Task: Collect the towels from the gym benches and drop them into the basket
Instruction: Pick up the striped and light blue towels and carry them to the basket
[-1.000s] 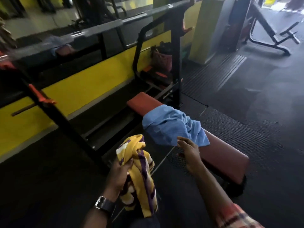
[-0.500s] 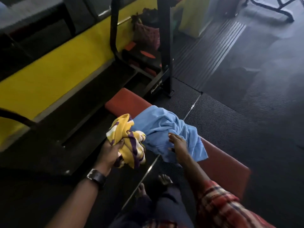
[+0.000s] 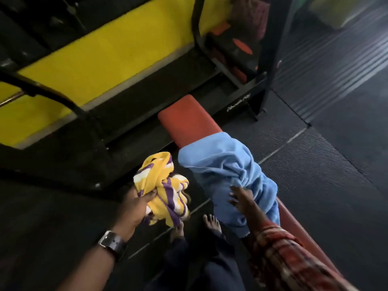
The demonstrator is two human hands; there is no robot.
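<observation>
The left hand (image 3: 134,206), with a dark-strapped wristwatch (image 3: 112,244) on its wrist, is clenched around a bunched yellow towel with purple and white stripes (image 3: 161,185), held in the air above the dark rubber floor mat (image 3: 315,175), just left of the bench. The right hand (image 3: 241,198), coming out of a red plaid sleeve (image 3: 283,253), grips a gathered fold of a light blue terry towel (image 3: 222,164); its fingers (image 3: 233,191) press into the cloth. This blue towel is draped over the long red padded table (image 3: 186,118) of a weight bench, covering its middle and hanging down the near side, with the far end of the red pad bare. The two towels are close but not touching.

Two bare feet (image 3: 211,222) stand on the mat below the towels, beside the bench.

Behind the pad, the black steel bench frame (image 3: 241,99) carries a pale cursive brand mark on its cross-member; the lettering is too blurred to read. A yellow wall band (image 3: 105,51) runs behind the frame. No basket is in view.
</observation>
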